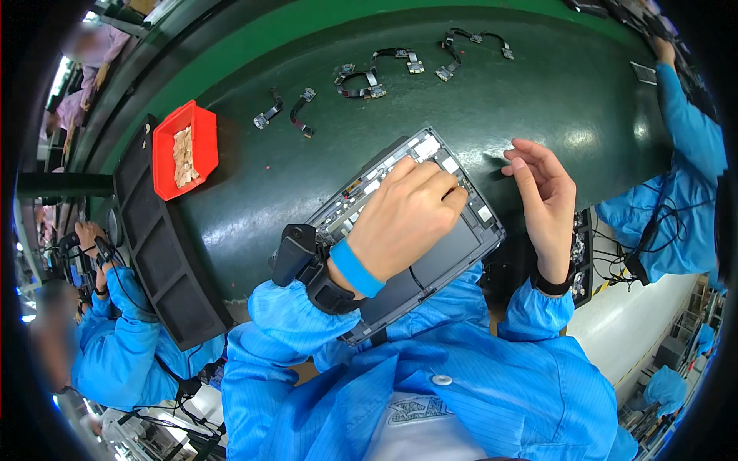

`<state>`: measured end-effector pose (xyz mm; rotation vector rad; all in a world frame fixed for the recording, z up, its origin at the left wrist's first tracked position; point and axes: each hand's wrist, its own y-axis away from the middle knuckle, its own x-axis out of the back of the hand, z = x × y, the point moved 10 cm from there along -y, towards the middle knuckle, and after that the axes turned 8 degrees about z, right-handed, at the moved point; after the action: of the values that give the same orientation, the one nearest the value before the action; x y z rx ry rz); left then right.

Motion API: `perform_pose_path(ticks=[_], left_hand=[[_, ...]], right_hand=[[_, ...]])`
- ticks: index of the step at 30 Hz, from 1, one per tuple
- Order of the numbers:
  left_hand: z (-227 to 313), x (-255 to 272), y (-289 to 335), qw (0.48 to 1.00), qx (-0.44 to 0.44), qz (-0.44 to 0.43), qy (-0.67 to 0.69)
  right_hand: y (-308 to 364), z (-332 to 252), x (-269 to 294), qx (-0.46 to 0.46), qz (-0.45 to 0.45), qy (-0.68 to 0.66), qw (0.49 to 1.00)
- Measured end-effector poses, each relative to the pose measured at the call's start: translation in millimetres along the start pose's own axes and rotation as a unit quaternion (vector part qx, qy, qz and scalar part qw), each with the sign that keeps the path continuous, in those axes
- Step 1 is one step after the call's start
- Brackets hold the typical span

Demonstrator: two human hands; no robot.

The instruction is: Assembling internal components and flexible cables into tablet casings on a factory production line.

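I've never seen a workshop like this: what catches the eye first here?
The opened tablet in the middle, its insides bare, with the left hand pressing on it and the right hand held open beside it. Then the red tray at upper left, and flex cables laid out on the green mat.

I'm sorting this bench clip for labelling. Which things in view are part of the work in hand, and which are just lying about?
In hand:
- opened tablet, back cover off
- left hand, fingertips pressed on its upper edge parts
- right hand, open beside it, holding nothing

Lying about:
- flex cables in a row
- red bin of small pale pieces
- black tray
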<state>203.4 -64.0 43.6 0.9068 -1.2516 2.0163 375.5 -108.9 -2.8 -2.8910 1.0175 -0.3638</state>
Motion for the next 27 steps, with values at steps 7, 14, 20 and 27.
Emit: perform_pose_path(ticks=[7,14,20,27], left_hand=[[-2,0,-2,1.000,0.004,0.009,-0.009],[-7,3,1,0.997,0.049,0.049,-0.016],[11,5,0,0.993,0.091,-0.024,-0.074],[28,-22,51,0.975,0.165,-0.149,-0.009]], right_hand=[[2,-3,-8,0.021,0.002,0.020,1.000],[10,-16,-31,0.122,-0.061,0.163,0.977],[12,-25,-35,0.180,-0.054,0.244,0.951],[29,-31,-65,0.212,-0.082,0.326,0.918]])
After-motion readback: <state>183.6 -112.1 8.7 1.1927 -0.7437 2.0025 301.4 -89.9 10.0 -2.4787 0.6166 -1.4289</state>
